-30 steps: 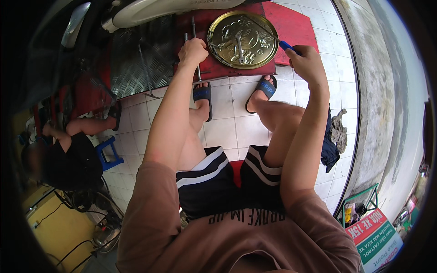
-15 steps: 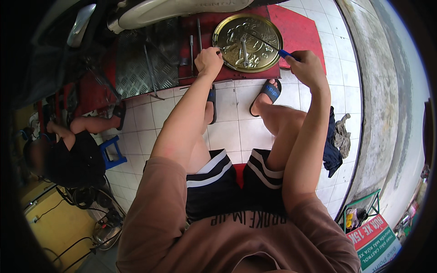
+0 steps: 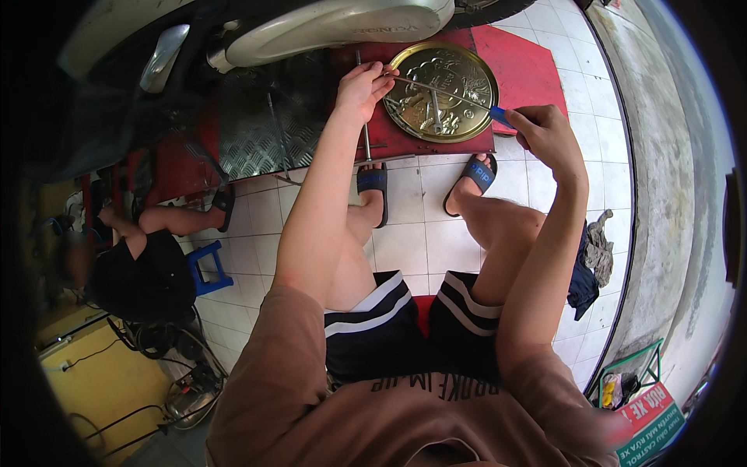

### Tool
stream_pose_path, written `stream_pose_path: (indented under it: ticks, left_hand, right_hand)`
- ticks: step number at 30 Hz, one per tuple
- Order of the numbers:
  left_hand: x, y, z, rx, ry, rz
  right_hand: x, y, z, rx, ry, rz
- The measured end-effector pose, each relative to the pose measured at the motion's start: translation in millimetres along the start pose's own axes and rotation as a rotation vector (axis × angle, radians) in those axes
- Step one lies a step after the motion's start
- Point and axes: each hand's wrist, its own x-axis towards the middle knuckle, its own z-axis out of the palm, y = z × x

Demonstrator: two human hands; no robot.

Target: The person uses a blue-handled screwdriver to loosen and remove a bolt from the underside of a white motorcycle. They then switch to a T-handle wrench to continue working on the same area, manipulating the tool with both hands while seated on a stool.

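My right hand (image 3: 548,132) grips the blue handle (image 3: 499,116) of a long screwdriver. Its thin shaft (image 3: 459,98) crosses above a round brass-coloured embossed tray (image 3: 465,66), in which a silver wrench (image 3: 436,115) lies. At the shaft's far end, my left hand (image 3: 364,89) has its fingers closed around the tip, by the tray's left rim. A metal bar tool (image 3: 366,142) lies on the red stand (image 3: 521,78) just below that hand, partly hidden by it.
Above the stand is a silver motorbike part (image 3: 327,31). Another person (image 3: 140,276) is at left beside a blue stool (image 3: 208,265). A rag (image 3: 599,249) lies right of my legs, a green-framed sign (image 3: 650,409) lower right, a checker-plate surface (image 3: 257,140) left of the tray.
My left hand has moved up and right from the bar tool to the screwdriver's tip. My right hand keeps the handle. The whole scene has shifted slightly down and right in view.
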Motion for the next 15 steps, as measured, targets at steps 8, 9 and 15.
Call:
stream_pose_path:
  ticks: [8,9,15]
  left_hand:
    - [0,7,-8,-0.158,-0.046,-0.042]
    - [2,7,-11,-0.177,-0.035,-0.046]
    - [0,7,-7,-0.239,0.005,-0.087]
  right_hand:
    - [1,-8,8,0.01,-0.002,-0.036]
    - [2,-8,9,0.023,-0.01,-0.036]
    - [2,-7,10,0.062,-0.025,-0.007]
